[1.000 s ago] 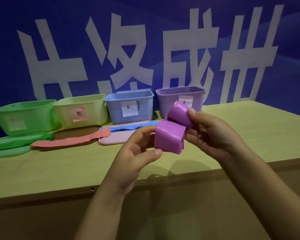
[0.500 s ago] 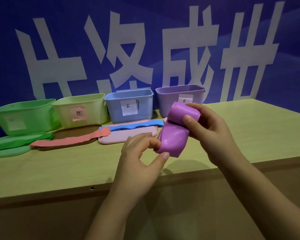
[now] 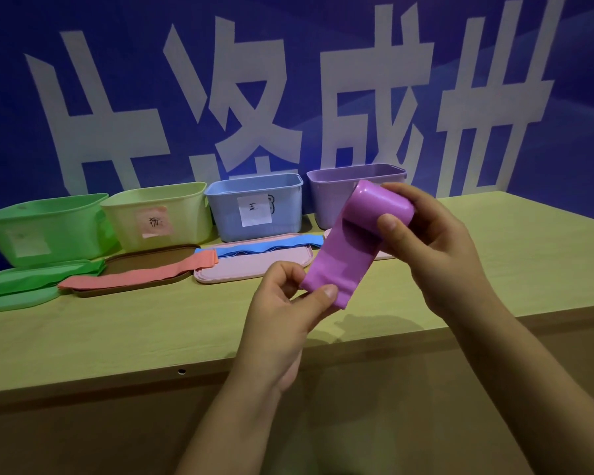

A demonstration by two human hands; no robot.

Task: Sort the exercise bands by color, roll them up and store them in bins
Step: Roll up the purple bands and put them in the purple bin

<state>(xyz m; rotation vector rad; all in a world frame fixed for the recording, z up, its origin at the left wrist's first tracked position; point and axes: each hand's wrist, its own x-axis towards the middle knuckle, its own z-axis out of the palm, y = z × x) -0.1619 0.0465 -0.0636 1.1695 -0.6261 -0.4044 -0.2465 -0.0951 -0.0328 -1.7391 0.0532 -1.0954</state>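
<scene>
a: where was the purple band?

b: held above the table's near edge. the right hand gripped its rolled end, up and far-right; the left hand pinched the loose tail, lower and nearer.

a: and the purple bin?

b: just behind the roll.

Four bins stand in a row: green, yellow, blue and purple. Four exercise bands show: green, salmon, blue and purple. Two hands, the left and the right, are up.
</scene>
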